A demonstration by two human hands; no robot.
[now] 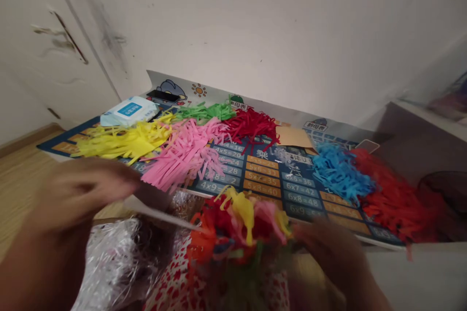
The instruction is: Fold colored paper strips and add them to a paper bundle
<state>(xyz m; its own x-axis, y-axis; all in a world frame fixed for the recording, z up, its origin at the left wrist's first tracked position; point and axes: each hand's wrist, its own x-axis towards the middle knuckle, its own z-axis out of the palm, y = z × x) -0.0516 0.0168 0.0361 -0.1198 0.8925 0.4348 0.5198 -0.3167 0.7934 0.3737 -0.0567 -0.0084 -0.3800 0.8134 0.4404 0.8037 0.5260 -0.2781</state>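
My left hand (91, 189) is closed at the lower left, blurred, with a pale strip (164, 215) running from it to a bundle of coloured paper strips (237, 223). The bundle mixes red, orange, yellow, pink and green, low in the middle. My right hand (328, 245) is at the bundle's right side; its fingers are smeared by motion. Beneath the bundle lies something white with red hearts (175, 272). Shiny silver tinsel (113, 262) sits below my left hand.
On the patterned mat (226, 165) lie yellow (127, 141), pink (189, 150), green (206, 112), dark red (251, 126), blue (339, 170) and red (394, 194) strip piles. A wipes pack (129, 111), phone (163, 95) and brown paper (295, 137) lie there too.
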